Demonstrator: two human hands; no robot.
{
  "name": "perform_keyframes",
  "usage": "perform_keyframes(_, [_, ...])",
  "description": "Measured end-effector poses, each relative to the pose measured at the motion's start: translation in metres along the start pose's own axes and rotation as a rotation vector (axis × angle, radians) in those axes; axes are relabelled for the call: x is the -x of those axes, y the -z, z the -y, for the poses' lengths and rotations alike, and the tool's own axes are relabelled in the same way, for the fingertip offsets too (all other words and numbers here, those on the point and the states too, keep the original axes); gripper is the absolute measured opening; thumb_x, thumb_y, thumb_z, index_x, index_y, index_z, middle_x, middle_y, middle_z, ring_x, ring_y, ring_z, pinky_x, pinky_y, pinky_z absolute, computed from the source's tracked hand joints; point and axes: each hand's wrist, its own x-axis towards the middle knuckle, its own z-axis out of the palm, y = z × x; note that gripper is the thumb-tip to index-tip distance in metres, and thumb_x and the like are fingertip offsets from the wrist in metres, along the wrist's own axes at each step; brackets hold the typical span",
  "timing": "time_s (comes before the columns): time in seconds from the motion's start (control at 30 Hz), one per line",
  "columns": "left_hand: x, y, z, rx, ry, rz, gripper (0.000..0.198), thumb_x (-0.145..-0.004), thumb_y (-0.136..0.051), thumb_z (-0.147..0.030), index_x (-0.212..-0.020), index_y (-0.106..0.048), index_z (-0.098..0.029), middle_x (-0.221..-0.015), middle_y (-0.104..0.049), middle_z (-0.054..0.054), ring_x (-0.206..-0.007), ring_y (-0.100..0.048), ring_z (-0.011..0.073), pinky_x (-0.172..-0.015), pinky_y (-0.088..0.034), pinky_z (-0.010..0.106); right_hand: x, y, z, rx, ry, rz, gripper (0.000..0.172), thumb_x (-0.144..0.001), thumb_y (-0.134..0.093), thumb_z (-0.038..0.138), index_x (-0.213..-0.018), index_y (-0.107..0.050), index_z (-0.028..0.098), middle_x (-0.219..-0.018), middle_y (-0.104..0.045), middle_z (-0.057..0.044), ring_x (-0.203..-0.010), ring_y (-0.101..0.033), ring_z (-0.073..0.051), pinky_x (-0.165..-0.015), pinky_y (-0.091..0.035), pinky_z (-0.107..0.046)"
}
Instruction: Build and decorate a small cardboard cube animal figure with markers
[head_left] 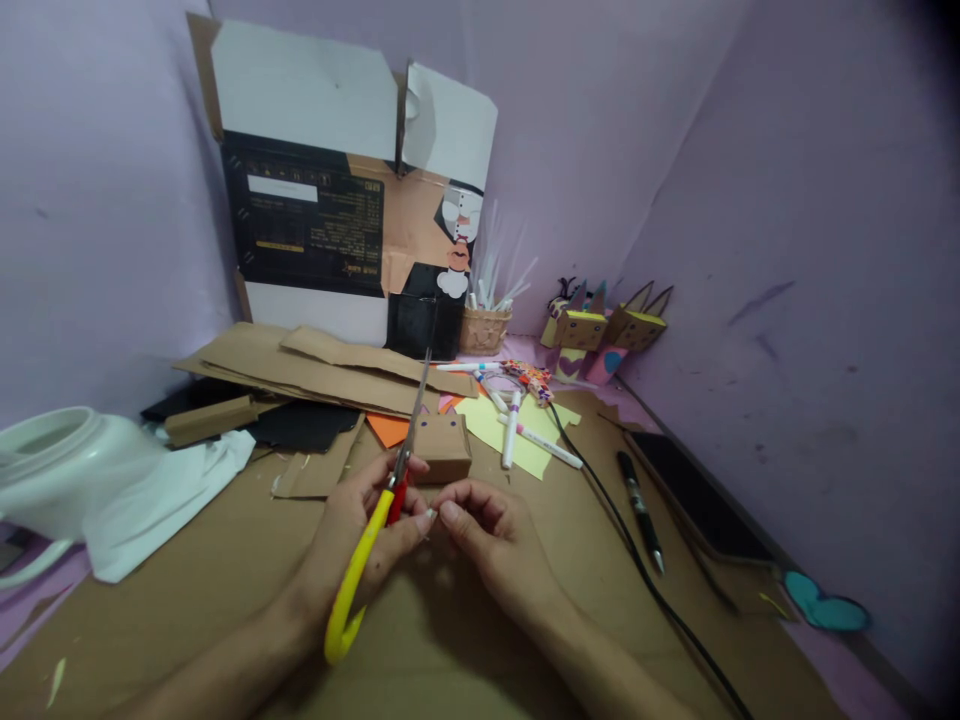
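My left hand (382,515) is closed round a pair of scissors (364,560) with yellow and red handles, its blades pointing up and away from me. Between the left thumb and fingertips, where both hands meet, a small whitish scrap (431,514) shows; its kind is too small to make out. My right hand (484,520) pinches at the same scrap, thumb against forefinger. Just beyond the hands sits a small cardboard box (444,445) with two dark dots like eyes, partly covered by the scissors and left fingers.
Marker pens (513,430) lie on yellow paper (536,458). A black cable (607,500) runs past a pen (641,512) and a phone (697,495) on the right. Cardboard strips (315,365), a white pot (82,465), a basket (484,332) and cardboard animal figures (581,330) stand around.
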Motion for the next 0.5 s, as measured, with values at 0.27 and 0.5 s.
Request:
perform_keyframes(0.27, [0.0017, -0.0016, -0.0053, -0.042, -0.006, -0.027, 0.043, -0.064, -0.07, -0.028, -0.1, -0.05, -0.017, -0.061, -0.056, -0.006, -0.049, -0.046, 0.0069, -0.045, -0.037, 0.017, 0.0008, -0.0013, 0.0015, 0.093, 0.031, -0.034, 0.013, -0.063, -0.067, 0.029, -0.065, -0.064, 0.016, -0.061, -0.062, 0.0, -0.055, -0.05, -0.011, -0.054, -0.039, -0.023])
perform_keyframes(0.5, [0.0012, -0.0028, -0.0059, -0.108, -0.016, -0.007, 0.04, -0.065, -0.07, -0.027, -0.099, -0.051, -0.017, -0.061, -0.056, -0.005, -0.052, -0.049, 0.0086, -0.047, -0.04, 0.018, 0.0018, 0.0002, -0.0001, 0.137, 0.064, -0.016, 0.014, -0.066, -0.064, 0.029, -0.064, -0.061, 0.016, -0.057, -0.054, 0.002, -0.052, -0.042, -0.01, -0.05, -0.033, -0.022])
